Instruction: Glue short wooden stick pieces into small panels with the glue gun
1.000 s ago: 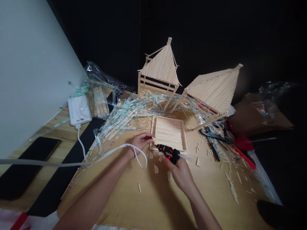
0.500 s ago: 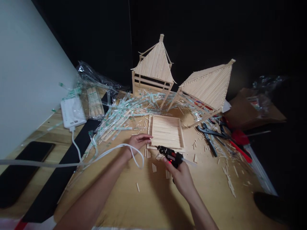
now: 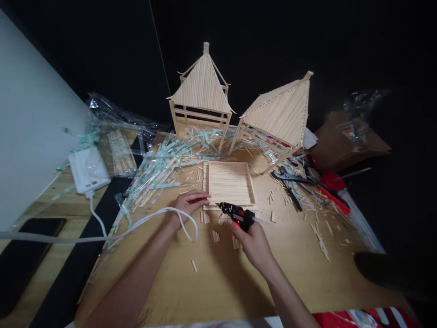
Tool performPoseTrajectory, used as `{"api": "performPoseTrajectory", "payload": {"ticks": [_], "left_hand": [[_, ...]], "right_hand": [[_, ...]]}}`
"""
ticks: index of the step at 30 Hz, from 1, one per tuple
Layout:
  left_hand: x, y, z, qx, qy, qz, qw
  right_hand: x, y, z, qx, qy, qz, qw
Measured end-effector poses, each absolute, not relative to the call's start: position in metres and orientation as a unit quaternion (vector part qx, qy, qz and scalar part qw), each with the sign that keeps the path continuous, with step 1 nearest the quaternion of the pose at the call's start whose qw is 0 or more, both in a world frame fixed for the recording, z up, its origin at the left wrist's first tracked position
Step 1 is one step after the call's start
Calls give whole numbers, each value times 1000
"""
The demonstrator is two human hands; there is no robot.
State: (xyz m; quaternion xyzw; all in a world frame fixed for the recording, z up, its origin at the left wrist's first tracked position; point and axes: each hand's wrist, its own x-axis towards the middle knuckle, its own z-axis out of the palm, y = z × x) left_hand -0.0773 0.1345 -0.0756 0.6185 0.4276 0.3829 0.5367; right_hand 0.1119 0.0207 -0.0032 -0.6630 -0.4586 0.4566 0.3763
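A square panel of pale wooden sticks (image 3: 230,184) with a raised stick border lies on the table. At its near left corner my left hand (image 3: 190,203) has thumb and fingers pinched together; anything held between the fingertips is too small to make out. My right hand (image 3: 254,246) is wrapped round a black hot glue gun (image 3: 241,217) with a lit red light and a clear glue stick out of its back. The gun's nozzle points left, over the panel's front edge, close to my left fingertips. Short cut sticks (image 3: 215,236) lie just in front.
Two stick-built pavilion models (image 3: 201,86) stand behind the panel. Wrappers and loose sticks (image 3: 160,168) are heaped at left. Pliers (image 3: 290,182) and other tools lie right. A white cable (image 3: 143,221) loops over my left wrist from a power bank (image 3: 89,169). A phone (image 3: 30,237) lies far left.
The view has turned slightly, so the scene sits further left and a red item shows at the lower right edge. Both hands and the glue gun keep nearly the same place at the panel.
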Motion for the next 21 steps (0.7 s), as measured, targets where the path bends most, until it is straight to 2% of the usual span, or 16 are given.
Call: {"api": "performPoseTrajectory", "payload": {"ticks": [12, 21], "left_hand": [[-79, 134, -72, 680, 415, 360, 486], [-81, 134, -74, 695, 414, 353, 470]], "right_hand": [[108, 24, -6, -646, -451, 474, 393], [102, 32, -18, -633, -409, 490, 437]]}}
